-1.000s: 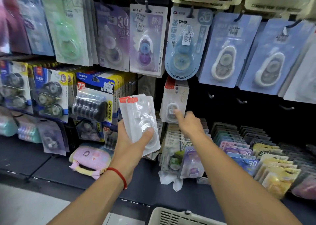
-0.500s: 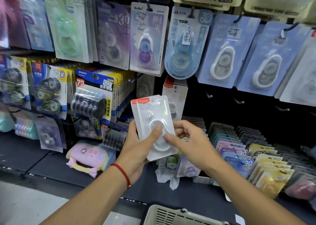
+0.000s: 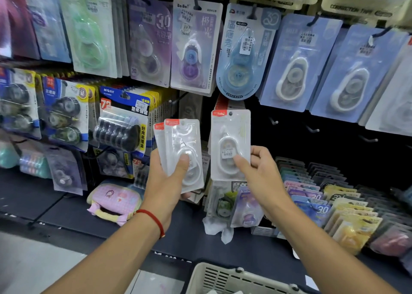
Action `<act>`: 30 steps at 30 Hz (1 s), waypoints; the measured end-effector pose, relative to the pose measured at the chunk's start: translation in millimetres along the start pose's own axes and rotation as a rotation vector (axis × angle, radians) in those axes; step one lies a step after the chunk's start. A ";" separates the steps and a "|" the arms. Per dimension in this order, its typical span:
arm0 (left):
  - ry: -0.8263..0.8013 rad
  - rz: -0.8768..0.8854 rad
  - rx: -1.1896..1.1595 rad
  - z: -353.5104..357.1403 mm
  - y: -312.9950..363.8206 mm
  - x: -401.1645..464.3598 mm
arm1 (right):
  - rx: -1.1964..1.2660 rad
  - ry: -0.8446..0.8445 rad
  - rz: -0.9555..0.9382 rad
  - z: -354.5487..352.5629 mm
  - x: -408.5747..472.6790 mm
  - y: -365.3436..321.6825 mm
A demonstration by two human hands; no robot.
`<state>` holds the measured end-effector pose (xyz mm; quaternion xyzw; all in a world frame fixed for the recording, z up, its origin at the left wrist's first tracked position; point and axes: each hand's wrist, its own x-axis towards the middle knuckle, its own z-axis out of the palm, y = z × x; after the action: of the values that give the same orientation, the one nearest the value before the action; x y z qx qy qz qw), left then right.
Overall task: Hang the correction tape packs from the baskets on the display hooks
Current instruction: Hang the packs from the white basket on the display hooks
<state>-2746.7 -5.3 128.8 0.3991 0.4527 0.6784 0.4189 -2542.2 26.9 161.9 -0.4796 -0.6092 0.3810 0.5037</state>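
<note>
bare hooks (image 3: 273, 122) right of held pack (image 3: 230, 144), open dark gap, hung packs (image 3: 299, 64) crowding above

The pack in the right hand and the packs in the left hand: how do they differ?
The right hand holds a single pack, face forward with a price sticker; the left hand grips a stack of packs, showing no sticker. The single pack sits higher than the stack. Both are white with red top corners.

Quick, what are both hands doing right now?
Left hand: closed, holding a small stack of packs.
Right hand: closed, holding a single pack.
</note>
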 end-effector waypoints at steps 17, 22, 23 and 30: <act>0.008 -0.013 -0.065 6.2 7.1 -5.1 | -0.421 0.208 0.096 29.7 65.0 36.0; -0.061 -0.069 -0.116 7.1 9.5 -8.4 | -0.514 0.220 0.229 32.3 59.7 38.2; -0.074 -0.078 -0.120 6.6 9.5 -8.6 | -0.515 0.223 0.173 31.3 52.8 36.7; -0.173 -0.092 -0.122 12.7 6.2 -11.2 | -0.073 -0.187 -0.068 17.9 -3.2 12.5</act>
<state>-2732.6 -13.7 136.3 0.4088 0.3905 0.6478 0.5107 -2557.1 27.2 145.6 -0.4390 -0.6831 0.3842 0.4394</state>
